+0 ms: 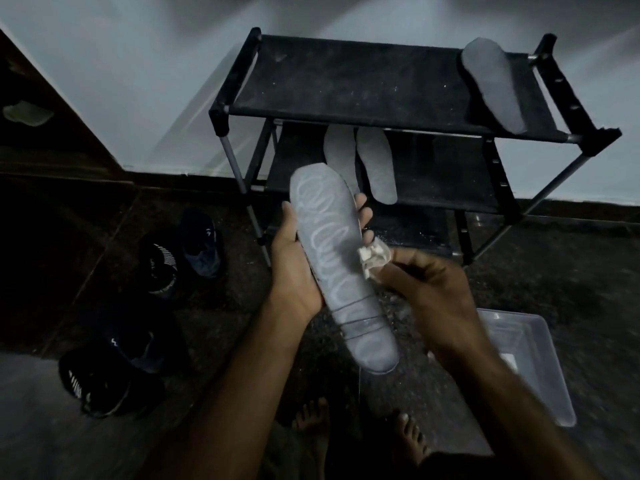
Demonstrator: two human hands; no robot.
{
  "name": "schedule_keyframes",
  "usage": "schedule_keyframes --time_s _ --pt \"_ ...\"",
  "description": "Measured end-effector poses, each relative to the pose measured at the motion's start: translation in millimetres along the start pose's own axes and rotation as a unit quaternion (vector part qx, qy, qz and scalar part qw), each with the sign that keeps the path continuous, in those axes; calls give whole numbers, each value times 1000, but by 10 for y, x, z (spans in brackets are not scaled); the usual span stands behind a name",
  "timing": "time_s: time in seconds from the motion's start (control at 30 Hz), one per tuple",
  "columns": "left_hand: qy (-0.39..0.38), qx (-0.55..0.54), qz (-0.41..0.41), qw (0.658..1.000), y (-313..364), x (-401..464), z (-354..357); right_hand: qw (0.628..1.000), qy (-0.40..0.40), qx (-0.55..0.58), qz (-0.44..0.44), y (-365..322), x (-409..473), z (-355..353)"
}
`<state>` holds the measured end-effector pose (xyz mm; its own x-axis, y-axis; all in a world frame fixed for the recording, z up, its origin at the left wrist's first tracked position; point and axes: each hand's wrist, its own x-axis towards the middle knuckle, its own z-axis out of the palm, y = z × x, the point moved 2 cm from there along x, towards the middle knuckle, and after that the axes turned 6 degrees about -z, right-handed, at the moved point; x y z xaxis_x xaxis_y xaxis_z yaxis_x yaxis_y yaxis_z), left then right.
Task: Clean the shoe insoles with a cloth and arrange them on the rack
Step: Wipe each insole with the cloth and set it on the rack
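Insole (341,268) getting wiped rn, gripped in left hand (294,258) above floor, right hand (426,289) pinching cloth (374,259) at its edge. Prob rack (346,84) next, w/ other insoles.

Lying lengthwise across the left hand (294,261), a grey insole (341,268) with pale looping marks, toe pointing toward the rack (363,88), heel hanging near. Touching its right edge, a crumpled white cloth (374,259), being pinched by the right hand (429,292). Resting on the black rack's top shelf, far right, another grey insole (493,83), lying at an angle. Sitting side by side on the middle shelf, two more insoles (375,164), partly hidden under the top shelf, toes pointing outward.
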<state>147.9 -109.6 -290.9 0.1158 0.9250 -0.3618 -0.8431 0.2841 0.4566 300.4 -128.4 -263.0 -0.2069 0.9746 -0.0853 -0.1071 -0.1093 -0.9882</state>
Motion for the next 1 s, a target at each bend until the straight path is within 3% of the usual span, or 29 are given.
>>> schedule_keyframes --time_s 0.33,0.5,0.73,1.0 --pt "74 124 49 988 62 88 -34 959 38 -234 -157 -208 483 37" --pt "197 133 32 971 69 321 7 946 43 -262 -186 -142 563 150" --pt "43 140 17 989 28 217 91 885 77 -372 -269 -78 556 138" --pt "-4 158 0 987 -45 226 245 857 77 -412 -298 -69 580 38"
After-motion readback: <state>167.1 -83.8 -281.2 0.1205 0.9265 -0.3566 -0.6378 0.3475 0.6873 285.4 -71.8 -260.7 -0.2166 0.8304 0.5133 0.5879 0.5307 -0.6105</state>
